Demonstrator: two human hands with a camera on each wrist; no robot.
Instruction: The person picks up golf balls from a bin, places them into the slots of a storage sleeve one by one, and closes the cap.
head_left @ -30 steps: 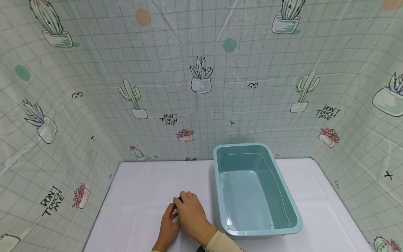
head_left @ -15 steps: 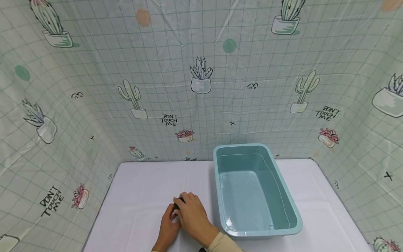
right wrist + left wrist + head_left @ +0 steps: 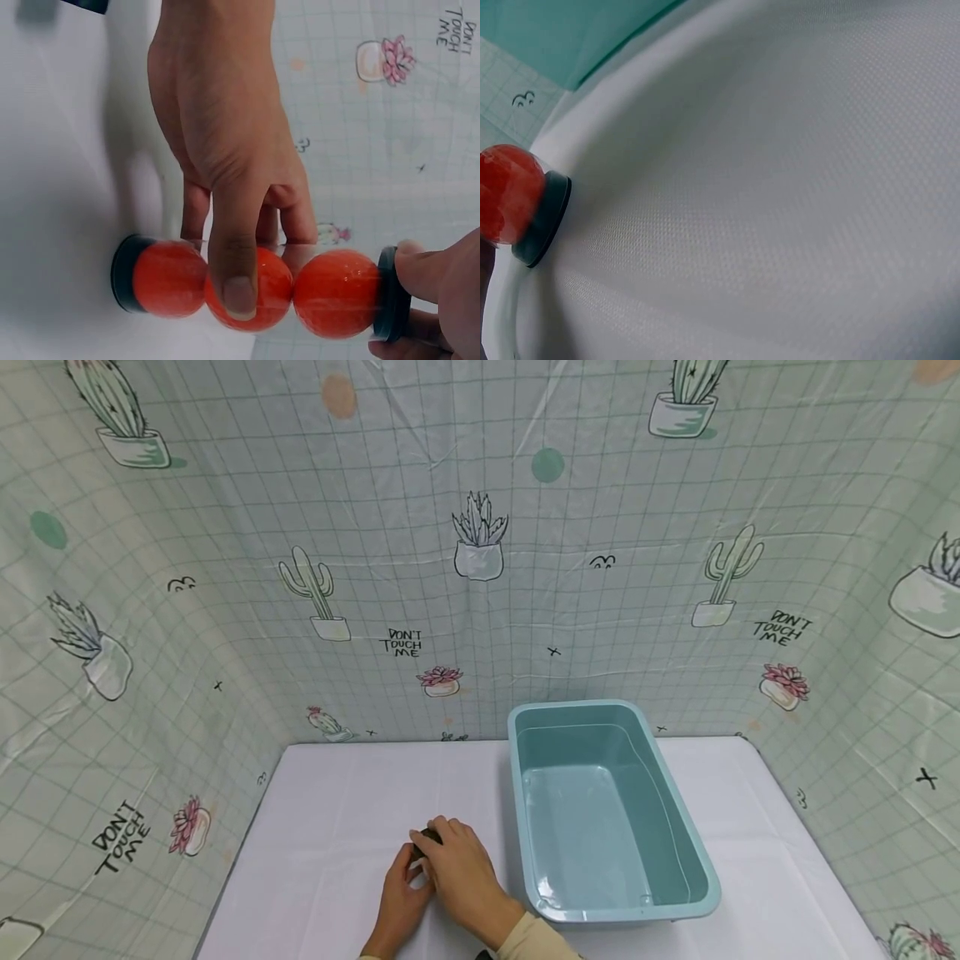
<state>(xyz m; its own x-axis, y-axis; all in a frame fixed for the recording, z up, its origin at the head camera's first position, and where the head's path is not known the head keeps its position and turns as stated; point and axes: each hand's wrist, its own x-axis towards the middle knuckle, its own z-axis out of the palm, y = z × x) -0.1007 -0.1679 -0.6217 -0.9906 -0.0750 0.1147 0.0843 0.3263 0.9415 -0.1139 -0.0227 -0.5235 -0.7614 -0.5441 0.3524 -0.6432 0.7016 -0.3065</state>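
A clear tube [image 3: 289,279] with three red balls stacked inside stands upright, close over the table. My left hand [image 3: 225,127], also low in the head view [image 3: 402,902], grips the tube's side with thumb in front and fingers behind. At the upper end, my right hand [image 3: 461,872] pinches the dark cap [image 3: 390,294] between thumb and fingers. In the head view only the cap's top shows between the fingers; the hands hide the rest of the tube. The left wrist view catches the tube's dark base [image 3: 544,219] and the lowest red ball [image 3: 508,193].
A light blue plastic basin [image 3: 527,827] stands on the white-covered table [image 3: 322,852], just right of the hands. Behind and at both sides hangs a gridded curtain [image 3: 390,552] printed with cacti. A small black object [image 3: 484,955] shows beside the right sleeve at the bottom edge.
The right fingers have shifted slightly on the cap, and more of its dark top shows. The left hand and the basin stay practically where they were.
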